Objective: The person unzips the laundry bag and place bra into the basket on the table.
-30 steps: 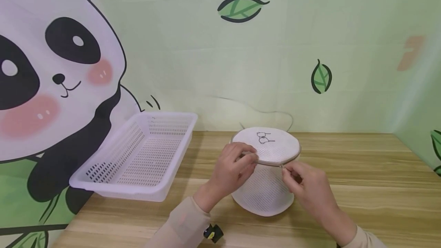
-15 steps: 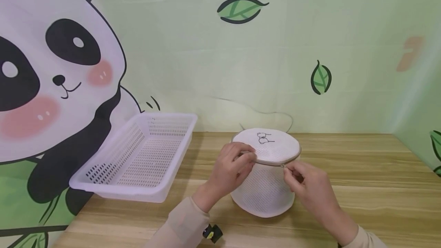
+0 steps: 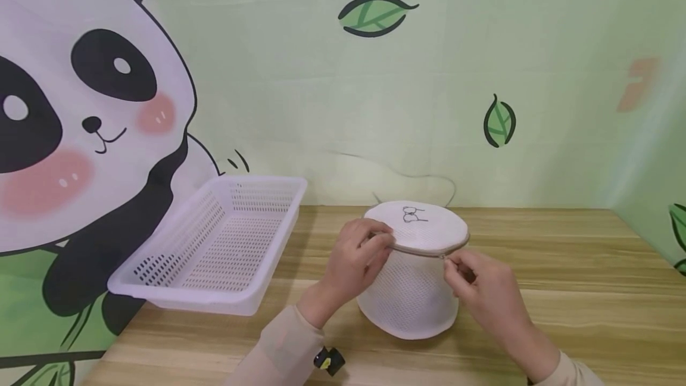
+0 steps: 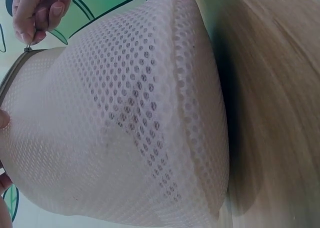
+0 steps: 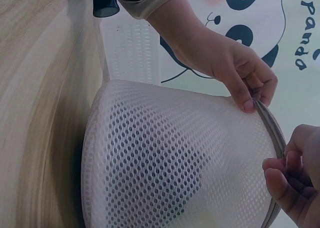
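A white mesh laundry bag [image 3: 409,293], round like a drum, stands upright on the wooden table. Its flat lid [image 3: 423,228] carries a small line drawing, and a grey-brown zipper [image 5: 270,123] runs round the rim. At the near left of the rim, my left hand [image 3: 359,255] pinches the edge between thumb and fingers. My right hand [image 3: 485,290] pinches the small zipper pull [image 4: 27,49] at the front right of the rim. Through the mesh in the right wrist view, darker areas show inside, too blurred to identify.
To the left of the bag lies a white perforated plastic basket [image 3: 249,302]. A small black object [image 3: 329,361] shows beside my left sleeve. Behind the wooden table [image 3: 563,290] hangs a green backdrop [image 3: 300,76] printed with a panda and leaves.
My right hand has shifted slightly right along the rim with the zipper pull. My left hand has slid slightly left, and the bag's top leans a little to the right.
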Demonstrator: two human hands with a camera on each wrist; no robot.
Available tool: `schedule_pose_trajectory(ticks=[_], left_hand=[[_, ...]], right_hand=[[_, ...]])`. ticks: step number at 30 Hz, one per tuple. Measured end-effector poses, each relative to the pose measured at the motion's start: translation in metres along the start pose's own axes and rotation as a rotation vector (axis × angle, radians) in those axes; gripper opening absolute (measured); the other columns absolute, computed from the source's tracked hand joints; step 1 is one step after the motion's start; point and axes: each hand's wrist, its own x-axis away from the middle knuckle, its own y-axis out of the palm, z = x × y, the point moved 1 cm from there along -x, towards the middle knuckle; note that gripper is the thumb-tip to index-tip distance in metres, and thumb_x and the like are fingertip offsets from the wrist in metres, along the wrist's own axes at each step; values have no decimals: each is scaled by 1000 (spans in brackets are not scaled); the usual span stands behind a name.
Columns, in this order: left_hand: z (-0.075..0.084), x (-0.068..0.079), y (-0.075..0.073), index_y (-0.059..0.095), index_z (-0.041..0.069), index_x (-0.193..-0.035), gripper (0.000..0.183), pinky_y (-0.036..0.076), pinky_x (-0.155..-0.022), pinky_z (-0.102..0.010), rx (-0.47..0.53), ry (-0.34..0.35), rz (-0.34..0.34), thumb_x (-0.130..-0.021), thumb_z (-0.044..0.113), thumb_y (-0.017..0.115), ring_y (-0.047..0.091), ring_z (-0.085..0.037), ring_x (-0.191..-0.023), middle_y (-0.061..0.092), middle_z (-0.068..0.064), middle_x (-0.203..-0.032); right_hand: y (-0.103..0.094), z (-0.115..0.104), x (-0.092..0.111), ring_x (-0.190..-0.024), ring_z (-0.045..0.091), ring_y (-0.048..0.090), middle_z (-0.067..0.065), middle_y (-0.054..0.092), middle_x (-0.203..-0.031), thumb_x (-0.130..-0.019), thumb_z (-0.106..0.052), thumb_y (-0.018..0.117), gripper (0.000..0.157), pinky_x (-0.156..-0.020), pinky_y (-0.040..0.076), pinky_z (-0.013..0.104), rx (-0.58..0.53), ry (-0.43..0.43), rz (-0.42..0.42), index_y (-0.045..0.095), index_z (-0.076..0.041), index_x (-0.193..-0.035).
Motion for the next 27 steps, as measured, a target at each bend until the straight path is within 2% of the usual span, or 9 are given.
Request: schedule_pose_trajectory(ticks=[16,27], left_hand=[[-5,1,-2,64,7,-91,6,51,-83,-34,-3,-19,5,-85,8,63,62,-22,-93,65,-7,-99],[-6,1,-1,61,4,-95,12,51,-84,-33,-11,-4,12,-84,6,64,61,-22,-93,64,-8,-100]], right_hand=[[-3,2,-1,-50,-9,42,-11,50,-55,-76,6,66,21,-43,38,8,-7,8,7,60,-13,-67],[-2,2,0,-53,-8,42,-11,50,-55,-72,7,67,21,-47,39,7,7,-40,36,60,-12,-66]])
